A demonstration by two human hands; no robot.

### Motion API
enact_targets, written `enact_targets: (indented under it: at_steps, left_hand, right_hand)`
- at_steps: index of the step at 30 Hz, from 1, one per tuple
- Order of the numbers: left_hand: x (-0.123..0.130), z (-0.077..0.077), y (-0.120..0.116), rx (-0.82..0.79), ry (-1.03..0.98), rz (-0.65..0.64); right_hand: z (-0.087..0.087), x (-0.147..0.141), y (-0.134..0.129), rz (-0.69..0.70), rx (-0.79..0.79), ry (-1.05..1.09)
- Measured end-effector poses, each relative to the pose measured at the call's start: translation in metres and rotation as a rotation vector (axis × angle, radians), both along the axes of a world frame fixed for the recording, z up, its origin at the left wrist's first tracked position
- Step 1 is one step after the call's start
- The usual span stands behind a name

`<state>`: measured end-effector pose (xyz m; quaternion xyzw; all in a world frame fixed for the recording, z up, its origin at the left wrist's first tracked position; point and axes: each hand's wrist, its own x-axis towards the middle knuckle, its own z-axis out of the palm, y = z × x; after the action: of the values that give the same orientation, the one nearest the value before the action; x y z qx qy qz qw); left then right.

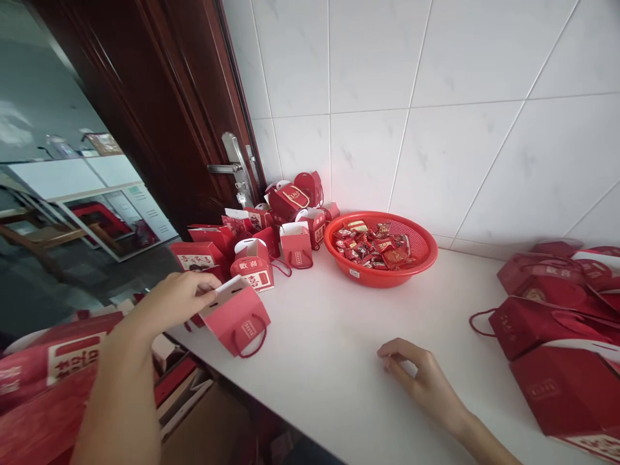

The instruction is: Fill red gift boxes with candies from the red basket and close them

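My left hand (194, 292) is closed on the upper edge of a red paper gift box (245, 323) with an open top and a red cord handle. The box tilts at the table's left front edge. My right hand (421, 378) is over the white tabletop (329, 361), thumb and forefinger curled together, with nothing visible in it. Beyond it stands a red plastic colander (382, 276) of wrapped candies (375, 245). Close to the held box is another red gift box (254, 265) with gold lettering.
Several red gift boxes (290, 200) crowd the back left by the dark wooden door (184, 97). More red boxes (557, 381) stand along the right side. Below the left edge, a cardboard carton (203, 413) and further red packaging (53, 374) show. White tiles (368, 64) cover the wall.
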<state>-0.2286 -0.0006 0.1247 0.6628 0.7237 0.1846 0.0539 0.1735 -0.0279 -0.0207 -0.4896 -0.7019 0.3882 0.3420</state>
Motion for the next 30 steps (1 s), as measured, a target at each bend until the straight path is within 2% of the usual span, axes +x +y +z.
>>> enact_targets:
  at_steps: [2, 5, 8, 11, 15, 20, 24, 30]
  left_hand:
    - [0.008, 0.009, 0.0, -0.024, 0.026, -0.019]
    - [0.029, 0.022, 0.003, 0.068, -0.067, -0.084]
    - [0.059, 0.024, 0.012, 0.126, -0.167, -0.178]
    - [0.095, 0.014, 0.031, 0.124, -0.226, -0.363]
    - [0.149, -0.008, 0.05, 0.145, -0.24, -0.601]
    - [0.201, -0.03, 0.044, 0.111, -0.161, -0.736]
    - [0.213, -0.036, 0.039, 0.037, -0.145, -0.774]
    - [0.2, -0.036, 0.049, -0.154, -0.151, -0.738]
  right_hand:
    - [-0.001, 0.001, 0.001, -0.017, 0.003, 0.007]
    - [-0.001, 0.0, 0.001, -0.037, 0.018, 0.021]
    - [0.001, -0.002, 0.001, -0.065, 0.041, 0.068]
    - [0.003, -0.003, 0.0, -0.107, 0.103, 0.126]
    - [0.009, 0.002, 0.0, -0.139, 0.276, 0.125]
    - [0.022, 0.014, -0.001, -0.194, 0.461, -0.063]
    - [0.029, 0.023, -0.002, -0.212, 0.489, -0.202]
    - [0.02, 0.027, 0.002, -0.311, 0.484, -0.096]
